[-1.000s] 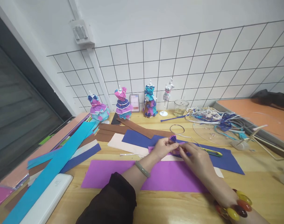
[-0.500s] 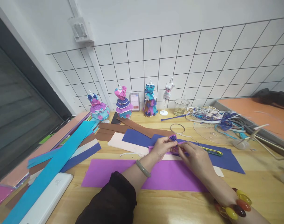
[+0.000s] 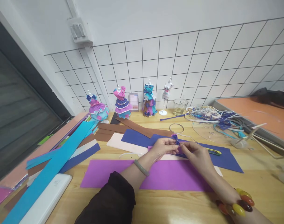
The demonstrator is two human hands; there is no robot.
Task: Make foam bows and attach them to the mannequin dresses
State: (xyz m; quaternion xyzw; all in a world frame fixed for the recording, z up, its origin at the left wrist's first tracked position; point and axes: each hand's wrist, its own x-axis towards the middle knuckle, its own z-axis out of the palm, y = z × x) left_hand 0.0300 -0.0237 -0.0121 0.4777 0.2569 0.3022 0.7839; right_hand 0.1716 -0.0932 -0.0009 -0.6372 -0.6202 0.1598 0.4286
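My left hand, with a green bangle on the wrist, pinches a small pleated blue-and-purple paper bow. Against the bow's lower right side, my right hand has its thumb and forefinger pressed together on it. Beneath both hands lie a long purple paper strip and dark blue paper. A yellow-green cutter rests on the blue paper, just right of my right hand. The fingertips hide part of the bow.
Four small dress forms stand along the wall, three dressed in paper, one bare. A glass cup and a heap of paper scraps are at the back right. Turquoise strips and a white device lie left.
The pleated paper shows more of its length between my fingers. My right hand has shifted slightly right and its fingers now pinch closer to the bow's middle.
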